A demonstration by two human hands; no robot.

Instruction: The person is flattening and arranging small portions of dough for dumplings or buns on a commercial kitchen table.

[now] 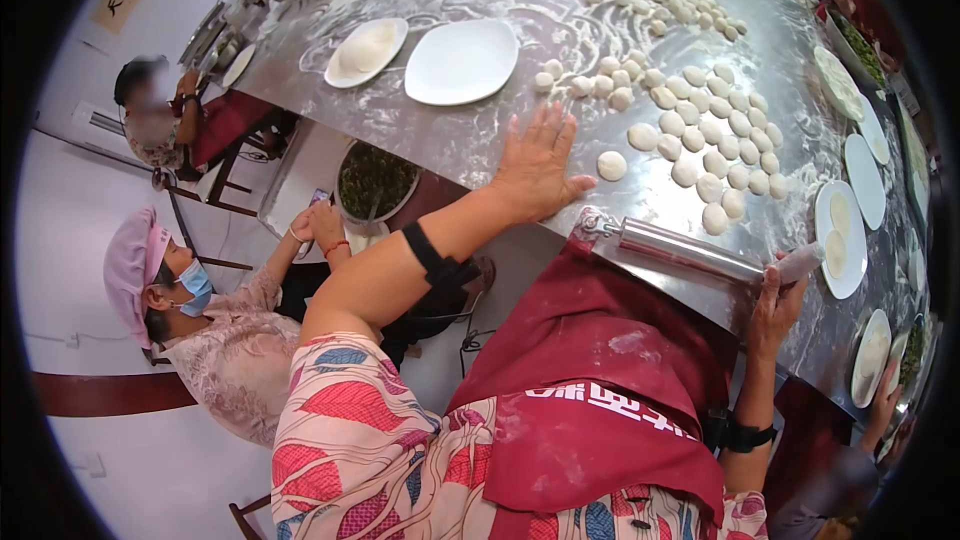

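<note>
My left hand (540,165) lies flat near the front edge of the metal table (420,145), palm down with its fingers spread and nothing in them. Just to its right is a flattened round of dough (612,166). My right hand (773,312) is closed around one handle of a steel rolling pin (690,250), which lies slantwise along the table's front edge. Beyond the pin spread many small pressed dough rounds (712,132). Rounder dough lumps (620,98) sit past my left fingertips.
Left of the dough are a bare white plate (462,62) and a plate of wrappers (367,52). More plates (841,240) line the right side. A masked co-worker (215,320) sits at left, by a bowl of chopped greens (377,182). Flour dusts the table.
</note>
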